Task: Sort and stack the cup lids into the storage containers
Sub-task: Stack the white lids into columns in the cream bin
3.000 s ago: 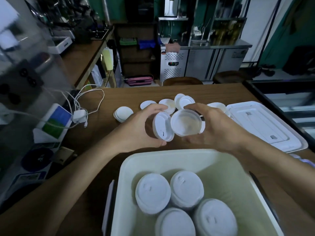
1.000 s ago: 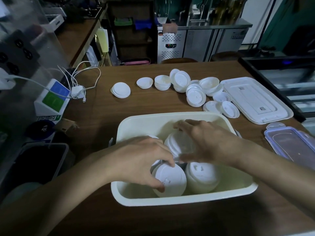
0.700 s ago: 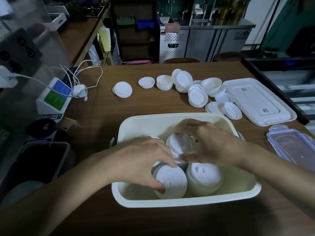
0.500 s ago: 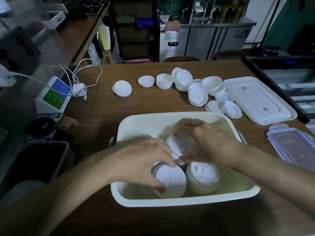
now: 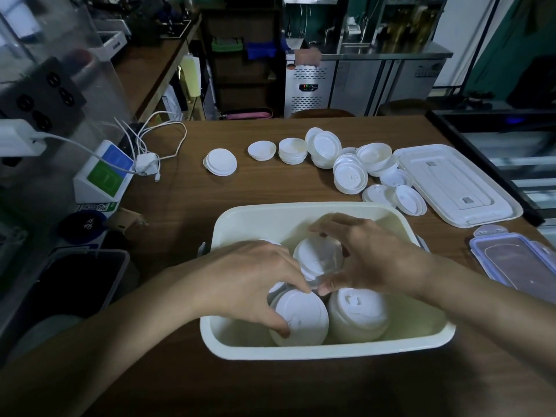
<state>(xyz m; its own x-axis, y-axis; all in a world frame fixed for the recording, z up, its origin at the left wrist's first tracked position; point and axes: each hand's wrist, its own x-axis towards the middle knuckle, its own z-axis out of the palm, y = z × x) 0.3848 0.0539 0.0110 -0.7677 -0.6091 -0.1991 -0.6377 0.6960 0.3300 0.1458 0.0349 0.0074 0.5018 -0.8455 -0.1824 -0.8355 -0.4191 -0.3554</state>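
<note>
Both hands reach down into the cream storage container (image 5: 326, 353), which sits at the near middle of the wooden tabletop (image 5: 186, 203). Inside it stand 3 visible stacks of white cup lids.

The left hand (image 5: 249, 281) has its grip closed round the near-left stack (image 5: 304, 322): the thumb hooks the near edge of the top lid and the fingers curl over its far edge. The right hand (image 5: 371, 260) arches over the far stack (image 5: 316, 257), its grip wrapped on the top lid, with the thumb at the near rim and the index finger at the far rim. The near-right stack (image 5: 358, 316) stands untouched just beside the right thumb, its sip slot facing up.

Beyond the container, loose lids (image 5: 350, 177) lie scattered and in small piles across the far tabletop, with 1 flat pile (image 5: 221, 162) apart to the left. A white container lid (image 5: 454, 185) lies flat at the far right, and a clear lid (image 5: 520, 263) with a bluish rim lies nearer on the right edge. A white charger (image 5: 147, 164) with looped cables lies at the far left.
</note>
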